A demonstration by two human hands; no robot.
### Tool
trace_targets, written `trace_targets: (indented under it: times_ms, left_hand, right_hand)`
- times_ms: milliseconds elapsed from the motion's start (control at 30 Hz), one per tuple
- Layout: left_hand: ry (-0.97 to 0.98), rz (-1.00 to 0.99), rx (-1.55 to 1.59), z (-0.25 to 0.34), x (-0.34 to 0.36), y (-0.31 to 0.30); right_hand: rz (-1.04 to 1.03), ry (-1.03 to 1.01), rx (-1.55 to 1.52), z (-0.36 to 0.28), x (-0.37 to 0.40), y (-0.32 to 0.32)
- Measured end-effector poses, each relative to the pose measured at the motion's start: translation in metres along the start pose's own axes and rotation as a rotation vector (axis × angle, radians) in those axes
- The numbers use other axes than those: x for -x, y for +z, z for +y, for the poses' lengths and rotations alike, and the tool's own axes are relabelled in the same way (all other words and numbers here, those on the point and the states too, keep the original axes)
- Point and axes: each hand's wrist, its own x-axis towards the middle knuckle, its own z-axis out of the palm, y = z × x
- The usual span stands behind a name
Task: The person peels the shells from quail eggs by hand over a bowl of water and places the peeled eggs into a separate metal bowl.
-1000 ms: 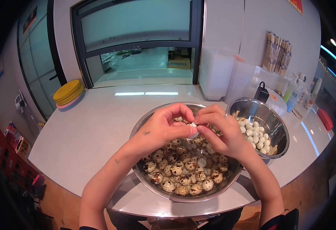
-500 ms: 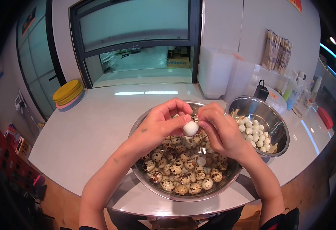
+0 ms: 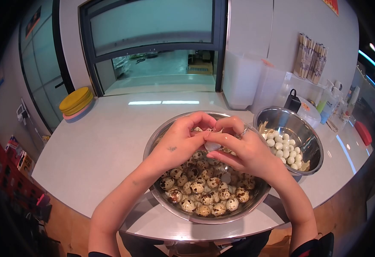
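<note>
My left hand is closed round a quail egg above a large steel bowl. The egg's white, peeled side shows below the fingers, and a bit of speckled shell shows between the hands. My right hand meets it from the other side, fingers bent over the egg and thumb low beside it. Most of the egg is hidden by the fingers. Under both hands, the bowl holds many speckled quail eggs in water.
Right of the large bowl stands a smaller steel bowl with peeled white eggs. Yellow and pink round lids are stacked at the left. White bins, bottles and a red object stand along the back and right.
My right hand has turned over the egg and moved slightly left, with its fingers now covering more of it. My left hand has curled closer round the egg.
</note>
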Motion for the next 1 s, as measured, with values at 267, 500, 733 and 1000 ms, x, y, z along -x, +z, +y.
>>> trace_targets:
  times_ms: [267,500,733,1000]
  left_hand:
    - [-0.057,-0.021,-0.056,0.001,0.000,-0.003]
    - [-0.060,0.070,-0.350,-0.010,-0.007,-0.019]
    - [0.050,-0.072,-0.561,-0.024,-0.003,-0.017]
    - [-0.032,-0.110,-0.742,-0.012,-0.002,-0.016]
  right_hand:
    - [-0.151,0.106,-0.077,0.004,0.005,0.003]
    - [-0.409,0.482,-0.172,0.013,0.005,-0.007]
    - [-1.061,0.641,-0.062,0.020,0.015,-0.005]
    - [-1.135,0.623,0.070,0.018,0.017,-0.004]
